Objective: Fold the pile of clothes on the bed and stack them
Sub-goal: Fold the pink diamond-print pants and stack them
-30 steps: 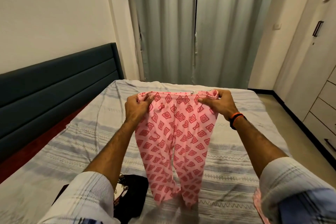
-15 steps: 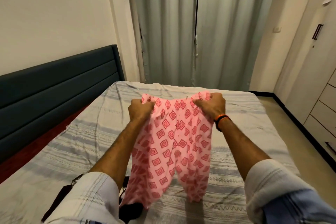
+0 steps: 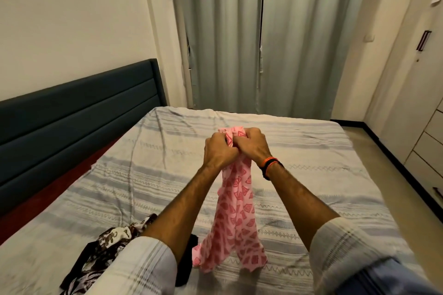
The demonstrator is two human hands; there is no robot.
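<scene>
While both fists meet above the middle of the bed (image 3: 299,151), the left hand (image 3: 219,151) and right hand (image 3: 251,145) each clench one end of the waistband of the pink patterned trousers (image 3: 236,218), knuckles touching, so the garment hangs doubled lengthwise with its two legs dangling side by side, hems just reaching the striped sheet near the front edge. To do this fold well, I judge the waistband corners should be matched exactly, then the seams shaken straight so one leg lies flush on the other before it is laid flat on the bedspread. A brown-and-white floral garment (image 3: 107,246) and a dark cloth (image 3: 187,268) wait unfolded at the bed's near left corner, partly hidden by the left sleeve (image 3: 139,268)
</scene>
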